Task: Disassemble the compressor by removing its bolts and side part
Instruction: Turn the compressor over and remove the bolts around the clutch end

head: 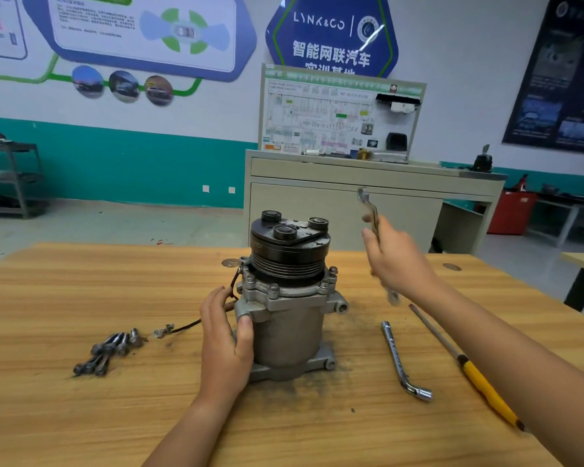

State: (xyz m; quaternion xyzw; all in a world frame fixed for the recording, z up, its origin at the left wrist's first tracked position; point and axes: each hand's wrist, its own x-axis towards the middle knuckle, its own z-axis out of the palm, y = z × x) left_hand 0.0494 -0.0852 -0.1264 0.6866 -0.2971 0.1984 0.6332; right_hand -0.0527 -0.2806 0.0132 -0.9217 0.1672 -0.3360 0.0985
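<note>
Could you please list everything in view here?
table: one, light wood, foreground.
compressor: one, grey with black pulley, upright at table centre.
loose bolts: several, grey, heaped left of compressor.
wire: one, dark, trailing left from compressor.
socket wrench: one, silver, lying right of compressor.
screwdriver: one, yellow-handled, far right on table.
cabinet: one, beige, behind table.
spanner: one, silver, raised in right hand.
left hand: one, holds compressor's side.
right hand: one, grips spanner.

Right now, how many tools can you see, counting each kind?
Wrench, held in the right hand: 1
Bent socket wrench, lying on the table: 1
Screwdriver with a yellow handle, lying on the table: 1
Total: 3 tools
</note>
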